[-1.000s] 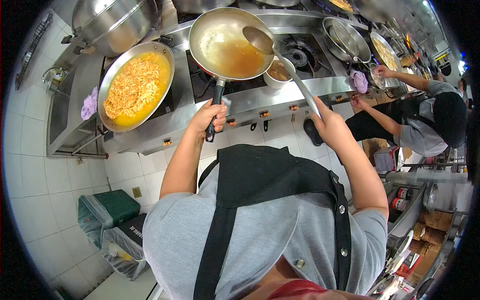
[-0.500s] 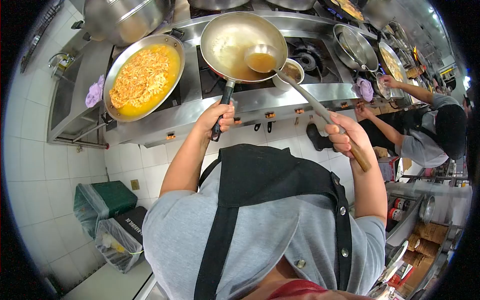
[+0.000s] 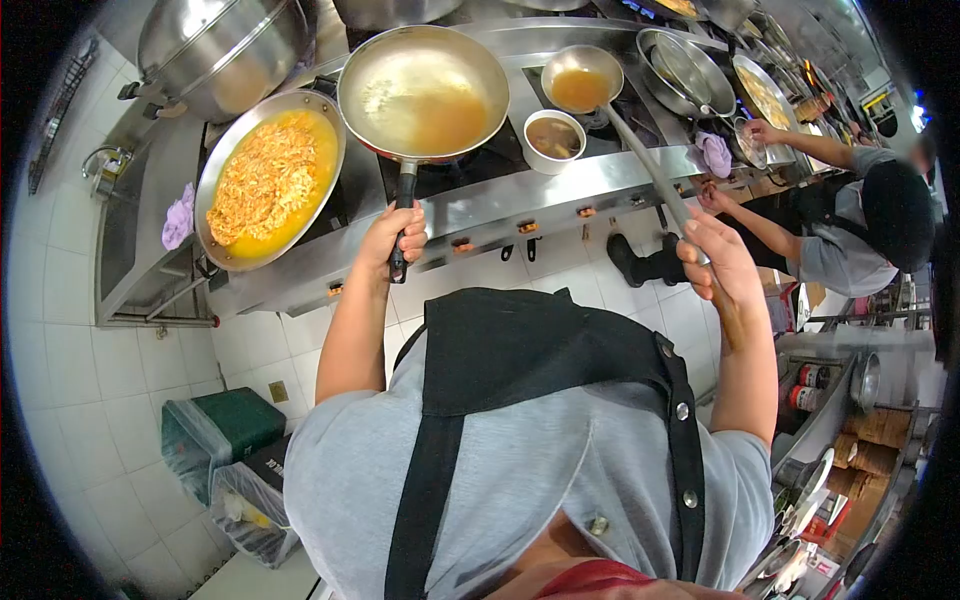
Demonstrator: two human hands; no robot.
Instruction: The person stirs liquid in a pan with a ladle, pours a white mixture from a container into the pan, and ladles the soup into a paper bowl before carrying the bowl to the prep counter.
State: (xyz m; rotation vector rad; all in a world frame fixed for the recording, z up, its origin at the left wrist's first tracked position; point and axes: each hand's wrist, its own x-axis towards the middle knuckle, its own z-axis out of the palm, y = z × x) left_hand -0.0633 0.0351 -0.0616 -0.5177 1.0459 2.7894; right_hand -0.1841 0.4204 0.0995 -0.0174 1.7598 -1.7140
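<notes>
My left hand [image 3: 393,238] is closed round the black handle of a frying pan [image 3: 470,90] held over the stove. Some brownish liquid pools in the pan. Closed on the wooden end of a long-handled ladle [image 3: 650,160] is my right hand [image 3: 722,258]. The ladle's bowl holds brown liquid and sits to the right of the pan, above the burner area. Just below that bowl stands a white container [image 3: 554,141] with dark liquid and pieces in it. A wide pan [image 3: 330,190] of orange shredded food in yellow liquid lies to the left.
A large steel pot [image 3: 222,60] stands at the back left. Metal bowls [image 3: 685,75] sit right of the ladle. A co-worker [image 3: 850,215] works at the right end of the stove [image 3: 500,225]. A lined green bin [image 3: 235,420] is on the lower left floor.
The ladle bowl has come out of the frying pan and moved right, with liquid in it. The white container now shows fully. In view, the frying pan sits farther left.
</notes>
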